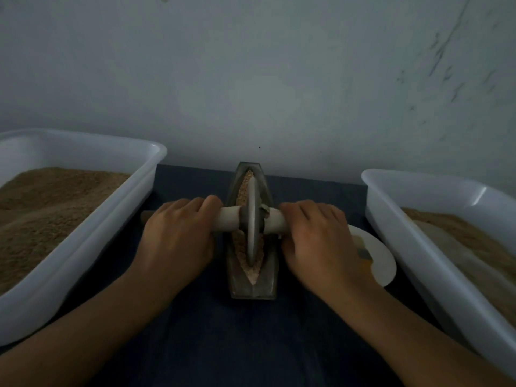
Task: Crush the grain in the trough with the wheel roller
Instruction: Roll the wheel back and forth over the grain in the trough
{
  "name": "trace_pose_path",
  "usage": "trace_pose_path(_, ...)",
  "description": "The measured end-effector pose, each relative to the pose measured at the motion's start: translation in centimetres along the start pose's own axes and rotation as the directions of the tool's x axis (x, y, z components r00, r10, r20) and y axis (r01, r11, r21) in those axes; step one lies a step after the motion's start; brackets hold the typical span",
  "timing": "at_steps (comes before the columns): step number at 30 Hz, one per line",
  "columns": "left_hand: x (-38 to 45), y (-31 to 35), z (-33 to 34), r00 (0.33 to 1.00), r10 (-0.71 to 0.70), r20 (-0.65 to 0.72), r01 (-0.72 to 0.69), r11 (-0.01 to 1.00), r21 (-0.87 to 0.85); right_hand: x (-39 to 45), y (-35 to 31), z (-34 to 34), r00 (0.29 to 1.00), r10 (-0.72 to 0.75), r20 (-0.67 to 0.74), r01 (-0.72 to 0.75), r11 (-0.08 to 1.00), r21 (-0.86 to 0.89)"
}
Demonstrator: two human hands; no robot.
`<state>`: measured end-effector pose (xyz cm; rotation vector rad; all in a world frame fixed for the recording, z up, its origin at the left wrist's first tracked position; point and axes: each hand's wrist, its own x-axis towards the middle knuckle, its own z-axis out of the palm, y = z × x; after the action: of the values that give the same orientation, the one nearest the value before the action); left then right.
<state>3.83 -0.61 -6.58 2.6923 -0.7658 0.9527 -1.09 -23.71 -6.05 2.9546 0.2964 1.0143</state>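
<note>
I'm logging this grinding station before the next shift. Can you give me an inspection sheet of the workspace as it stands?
Surface: dark blue cloth covers the table.
Job's things: metal trough in the centre holds grain; the wheel roller stands upright in its groove.
Clutter: left white tub and right white tub, each holding brown meal; a white disc lies beside the right hand.
Grippers: left hand and right hand each grip one end of the roller's axle.
Cables: nothing seen.
Surroundings: scuffed pale wall behind.
</note>
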Motion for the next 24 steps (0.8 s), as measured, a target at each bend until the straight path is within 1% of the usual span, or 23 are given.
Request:
trace_pose_path(6, 1.9, -0.5, 2.5, 0.995, -0.029, 0.095, 0.02, 0.996, 0.087, 2.3, 1.1, 2.5, 1.0, -0.019, 0.023, 0.021, 0.995, -0.095)
trace_pose_path(10, 5.1, -1.1, 4.4, 0.988, -0.078, 0.136, 0.065, 0.993, 0.101, 5.2, 2.5, 4.7, 0.993, 0.033, 0.117, -0.014, 0.988, -0.156)
trace_pose_path(13, 7.6, -1.8, 5.5, 0.981, -0.101, 0.165, 0.08, 0.989, 0.128, 7.5, 3.4, 6.1, 0.987, 0.067, 0.145, -0.045, 0.988, -0.148)
trace_pose_path(17, 9.9, -2.4, 6.0, 0.982, -0.078, 0.169, 0.055, 0.989, 0.136, 9.9, 4.6, 7.3, 0.975, 0.106, 0.194, -0.084, 0.99, -0.117)
trace_pose_path(20, 10.1, -2.5, 6.1, 0.983, -0.079, 0.168, 0.054, 0.987, 0.149, 10.1, 4.8, 7.7, 0.979, 0.101, 0.178, -0.082, 0.99, -0.114)
trace_pose_path(24, 8.7, -2.2, 6.0, 0.982, -0.097, 0.16, 0.07, 0.983, 0.169, 8.7, 4.1, 7.2, 0.991, 0.078, 0.106, -0.061, 0.987, -0.15)
